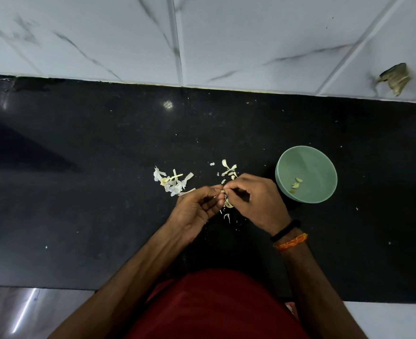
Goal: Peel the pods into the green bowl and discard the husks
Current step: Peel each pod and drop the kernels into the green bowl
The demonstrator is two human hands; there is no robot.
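Black polished stone counter (79, 216) is carrying everything I'm watching. Nearest me, my left hand (197, 211) and right hand (253, 201) are meeting, fingertips pinching one small pale pod (223, 191) between them. I'm judging it light, papery and brittle, best nipped at its tip so the skin tears away. Two loose clusters of thin whitish husks (172, 182) are lying just beyond. Off right, the round green plastic bowl (307, 155) is holding about three peeled pieces (297, 183).

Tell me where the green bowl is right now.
The green bowl sits on the black counter, just right of the right hand.
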